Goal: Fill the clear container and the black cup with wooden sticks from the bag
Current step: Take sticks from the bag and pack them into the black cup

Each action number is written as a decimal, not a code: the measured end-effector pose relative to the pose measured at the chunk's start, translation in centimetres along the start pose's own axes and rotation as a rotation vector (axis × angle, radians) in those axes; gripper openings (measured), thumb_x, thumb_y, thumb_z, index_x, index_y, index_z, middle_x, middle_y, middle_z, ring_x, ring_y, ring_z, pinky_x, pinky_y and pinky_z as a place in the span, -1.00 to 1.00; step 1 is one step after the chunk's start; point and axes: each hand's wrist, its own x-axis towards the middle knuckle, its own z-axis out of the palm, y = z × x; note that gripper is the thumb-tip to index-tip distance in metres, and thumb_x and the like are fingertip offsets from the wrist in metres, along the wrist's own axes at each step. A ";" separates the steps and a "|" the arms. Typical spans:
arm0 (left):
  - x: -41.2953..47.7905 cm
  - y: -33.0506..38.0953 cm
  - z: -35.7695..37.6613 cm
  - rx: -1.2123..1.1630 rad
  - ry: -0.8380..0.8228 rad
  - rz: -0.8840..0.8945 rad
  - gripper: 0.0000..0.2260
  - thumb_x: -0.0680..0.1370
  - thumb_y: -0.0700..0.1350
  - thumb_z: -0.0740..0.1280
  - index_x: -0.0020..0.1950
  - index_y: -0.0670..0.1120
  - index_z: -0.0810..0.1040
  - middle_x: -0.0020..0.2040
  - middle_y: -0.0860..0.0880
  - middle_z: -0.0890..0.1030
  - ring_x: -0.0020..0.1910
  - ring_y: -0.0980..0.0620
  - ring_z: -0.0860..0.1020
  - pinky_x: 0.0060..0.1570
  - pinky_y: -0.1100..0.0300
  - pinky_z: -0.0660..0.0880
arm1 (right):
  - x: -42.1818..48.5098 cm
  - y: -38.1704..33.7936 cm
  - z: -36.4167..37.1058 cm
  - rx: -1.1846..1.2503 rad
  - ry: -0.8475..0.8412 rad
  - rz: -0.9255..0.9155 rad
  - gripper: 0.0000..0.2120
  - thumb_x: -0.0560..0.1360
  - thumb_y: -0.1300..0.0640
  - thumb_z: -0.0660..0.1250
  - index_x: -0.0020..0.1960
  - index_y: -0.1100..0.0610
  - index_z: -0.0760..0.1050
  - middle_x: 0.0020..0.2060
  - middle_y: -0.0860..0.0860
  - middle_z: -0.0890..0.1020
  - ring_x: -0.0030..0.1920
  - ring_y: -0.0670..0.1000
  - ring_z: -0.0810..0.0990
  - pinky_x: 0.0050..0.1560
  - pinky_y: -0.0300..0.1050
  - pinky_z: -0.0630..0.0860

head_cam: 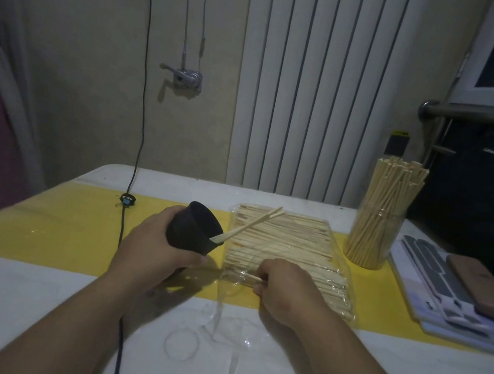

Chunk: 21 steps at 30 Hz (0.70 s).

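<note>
My left hand [152, 243] grips the black cup [192, 226], tilted with its mouth toward the bag. Two wooden sticks [249, 223] lean out of the cup over the bag. A clear plastic bag [287, 251] lies flat on the yellow strip, packed with wooden sticks. At the bag's near open end my right hand [283, 284] pinches the tip of a stick [252, 276]. The clear container [373, 236] stands upright to the right of the bag, crammed with sticks.
A black cable [124, 219] runs from the wall over the table [25, 313] past my left arm. Torn clear plastic strips [215, 337] lie on the white cloth near me. Booklets and a brown phone [478, 288] sit at the right edge.
</note>
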 end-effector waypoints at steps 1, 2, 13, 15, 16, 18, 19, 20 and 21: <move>0.0 0.0 0.0 -0.002 -0.001 0.002 -0.34 0.01 0.26 0.50 0.08 0.40 0.42 0.09 0.24 0.57 0.09 0.12 0.54 0.09 -0.06 0.55 | 0.0 0.0 0.0 -0.021 -0.006 -0.001 -0.80 0.58 0.01 0.30 0.16 0.03 0.56 0.13 0.03 0.60 0.19 0.15 0.52 0.16 -0.08 0.41; 0.0 0.0 0.0 -0.004 -0.001 0.004 -0.36 0.01 0.26 0.50 0.06 0.42 0.42 0.09 0.24 0.57 0.09 0.12 0.54 0.09 -0.06 0.55 | 0.0 -0.1 0.0 -0.061 -0.015 -0.005 -0.78 0.59 0.00 0.28 0.18 0.03 0.54 0.15 0.04 0.58 0.20 0.15 0.50 0.19 -0.06 0.40; 0.0 -0.1 0.0 -0.016 0.006 0.000 -0.38 0.00 0.25 0.51 0.02 0.50 0.41 0.07 0.22 0.58 0.05 0.12 0.56 0.06 -0.04 0.55 | -1.2 -1.0 -1.5 -0.134 -0.006 -0.080 -0.84 0.61 0.04 0.13 0.14 0.04 0.39 0.09 0.08 0.57 0.10 0.19 0.53 -0.10 -0.05 0.32; 0.0 0.0 0.0 -0.013 0.008 0.004 -0.38 0.00 0.26 0.50 0.00 0.53 0.39 0.07 0.22 0.58 0.05 0.12 0.56 0.06 -0.04 0.55 | -1.7 -1.5 -2.6 -0.124 -0.013 -0.098 -0.91 0.58 0.08 0.17 0.08 0.01 0.37 -0.04 0.06 0.55 -0.02 0.17 0.53 -0.16 -0.07 0.30; 0.0 0.0 0.0 -0.010 0.009 0.007 -0.39 0.00 0.26 0.50 -0.01 0.55 0.38 0.07 0.22 0.58 0.05 0.12 0.55 0.06 -0.04 0.55 | -1.9 -1.8 -3.2 -0.117 -0.008 -0.102 -0.93 0.56 0.10 0.20 0.04 -0.01 0.35 -0.11 0.03 0.51 -0.08 0.15 0.50 -0.17 -0.08 0.29; 0.0 0.1 -0.1 -0.011 0.009 0.007 -0.39 0.00 0.26 0.50 -0.03 0.57 0.38 0.07 0.21 0.58 0.05 0.11 0.55 0.07 -0.05 0.55 | -2.3 -2.2 -4.2 -0.101 0.011 -0.105 -0.92 0.58 0.04 0.22 -0.04 -0.01 0.32 -0.18 -0.01 0.45 -0.10 0.14 0.49 -0.19 -0.07 0.30; 0.0 0.1 -0.1 -0.015 0.009 0.004 -0.40 0.00 0.25 0.50 -0.03 0.56 0.38 0.07 0.22 0.58 0.05 0.12 0.55 0.06 -0.05 0.55 | -2.4 -2.4 -4.6 -0.099 0.023 -0.101 -0.84 0.60 -0.04 0.22 -0.09 -0.01 0.31 -0.19 -0.02 0.45 -0.08 0.14 0.51 -0.19 -0.07 0.30; 0.0 0.1 -0.1 -0.018 0.009 0.001 -0.40 0.00 0.25 0.50 -0.03 0.55 0.39 0.07 0.23 0.58 0.05 0.12 0.55 0.06 -0.04 0.55 | -2.5 -2.6 -4.9 -0.107 0.044 -0.105 -0.76 0.60 -0.14 0.21 -0.12 -0.02 0.30 -0.18 -0.02 0.48 -0.05 0.14 0.53 -0.19 -0.06 0.31; 0.0 0.1 -0.1 -0.021 0.010 -0.003 -0.40 0.01 0.24 0.51 -0.02 0.53 0.39 0.07 0.23 0.58 0.05 0.13 0.55 0.06 -0.04 0.55 | -2.6 -2.7 -5.1 -0.124 0.067 -0.112 -0.71 0.59 -0.21 0.20 -0.14 -0.03 0.31 -0.15 -0.02 0.53 -0.02 0.13 0.54 -0.18 -0.06 0.32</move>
